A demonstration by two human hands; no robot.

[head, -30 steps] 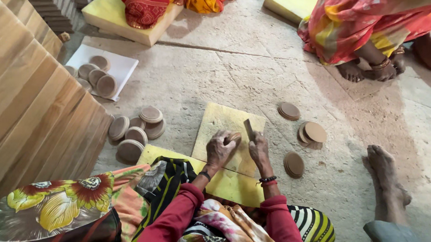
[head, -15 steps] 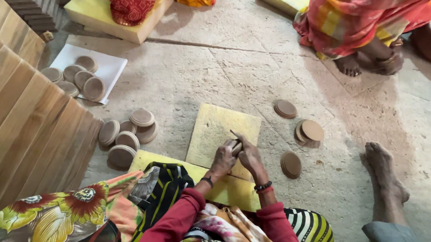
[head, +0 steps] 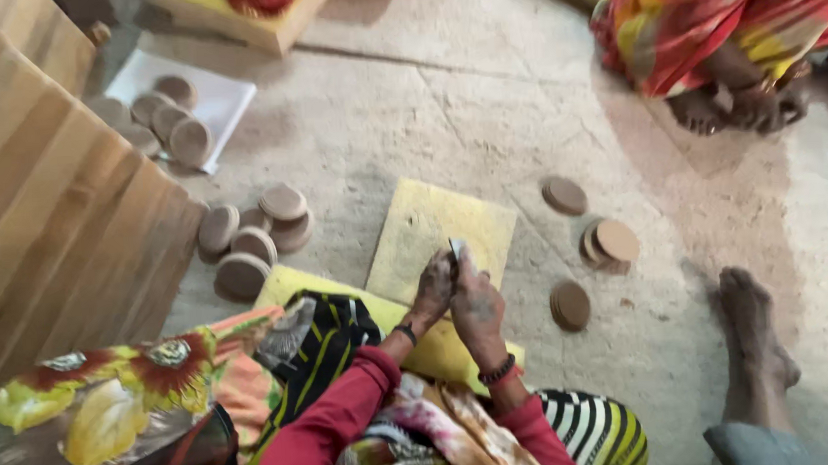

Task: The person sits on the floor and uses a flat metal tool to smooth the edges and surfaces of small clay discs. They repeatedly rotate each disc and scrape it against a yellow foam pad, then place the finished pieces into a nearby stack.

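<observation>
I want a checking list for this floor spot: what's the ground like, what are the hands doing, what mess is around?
Surface: rough grey floor.
Job's things: yellow board under hands; small tool between them, blurred.
Clutter: brown discs, stacked left, loose right, more on white tray.
Grippers: left hand and right hand pressed together, grip unclear.
Cables: nothing seen.
Surroundings: seated person top right; bare foot; wooden planks.

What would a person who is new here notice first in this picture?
First, the two hands meeting at the centre: the left hand and right hand close around a small flat tool over a yellow board on the floor. Next, the brown clay discs heaped to the left, more on a white tray at the upper left, and another person's bare foot at the right.
</observation>
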